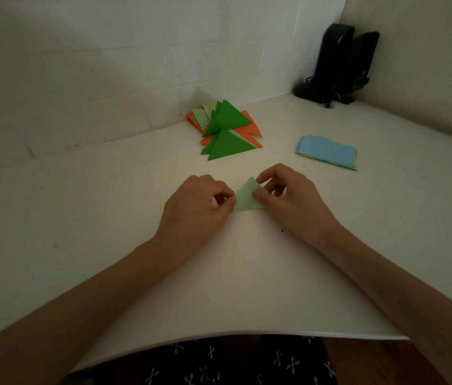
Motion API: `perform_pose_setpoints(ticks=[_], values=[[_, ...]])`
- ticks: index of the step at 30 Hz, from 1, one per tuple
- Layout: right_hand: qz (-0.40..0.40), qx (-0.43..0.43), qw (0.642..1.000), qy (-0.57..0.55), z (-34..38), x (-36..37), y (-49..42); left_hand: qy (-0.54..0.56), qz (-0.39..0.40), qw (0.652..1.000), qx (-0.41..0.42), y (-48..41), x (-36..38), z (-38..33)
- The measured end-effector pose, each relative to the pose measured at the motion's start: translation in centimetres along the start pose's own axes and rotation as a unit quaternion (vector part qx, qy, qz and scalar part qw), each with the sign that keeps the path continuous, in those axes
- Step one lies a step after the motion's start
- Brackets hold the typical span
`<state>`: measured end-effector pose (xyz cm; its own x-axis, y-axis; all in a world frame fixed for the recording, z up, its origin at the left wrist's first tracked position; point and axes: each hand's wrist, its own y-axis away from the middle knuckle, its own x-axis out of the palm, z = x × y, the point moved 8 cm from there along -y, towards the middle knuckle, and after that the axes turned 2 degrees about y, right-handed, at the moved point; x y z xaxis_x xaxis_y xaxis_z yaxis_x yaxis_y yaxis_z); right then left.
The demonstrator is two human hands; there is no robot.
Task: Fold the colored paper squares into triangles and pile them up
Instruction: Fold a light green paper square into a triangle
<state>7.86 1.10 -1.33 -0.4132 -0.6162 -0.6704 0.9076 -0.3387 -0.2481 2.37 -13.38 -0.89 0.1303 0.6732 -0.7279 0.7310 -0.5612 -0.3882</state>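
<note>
A light green paper [245,196], folded into a small triangle, lies on the white table between my hands. My left hand [197,205] pinches its left corner with curled fingers. My right hand [288,194] presses thumb and fingertips on its right side and top. Farther back lies a loose pile of folded triangles [226,129] in dark green, orange, light green and pale yellow. To the right of it sits a flat stack of unfolded paper squares [326,151] with a light blue sheet on top.
Two black speakers [341,62] with cables stand in the far right corner against the walls. The white table [108,204] ends in a front edge near my lap. Walls close off the back and the right side.
</note>
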Motion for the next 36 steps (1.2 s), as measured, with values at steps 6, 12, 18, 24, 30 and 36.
perform_pose_setpoints(ticks=[6, 12, 18, 24, 30, 36], values=[[0.013, -0.02, 0.993, 0.12, 0.4, 0.6, -0.1, -0.02, 0.018, 1.0, 0.002, -0.1, 0.3, 0.3], [-0.05, -0.052, 0.969, 0.236, 1.5, 0.1, 0.3, -0.108, 0.035, 0.982, 0.149, 0.9, 0.5, -2.1], [0.05, 0.043, 0.953, 0.295, 0.2, 1.6, 0.5, -0.157, 0.058, 0.969, 0.183, 1.5, -0.1, -2.2], [0.073, 0.083, 0.95, 0.291, -1.6, -0.2, 1.0, -0.141, 0.08, 0.97, 0.181, 1.7, 0.2, -2.2], [0.045, 0.048, 0.957, 0.283, -1.8, -1.6, 1.5, -0.147, 0.09, 0.969, 0.174, 2.1, 0.3, -2.0], [0.077, -0.172, 0.947, 0.258, 1.6, 0.7, 3.8, -0.193, 0.095, 0.959, 0.187, 2.4, 0.4, -2.1]])
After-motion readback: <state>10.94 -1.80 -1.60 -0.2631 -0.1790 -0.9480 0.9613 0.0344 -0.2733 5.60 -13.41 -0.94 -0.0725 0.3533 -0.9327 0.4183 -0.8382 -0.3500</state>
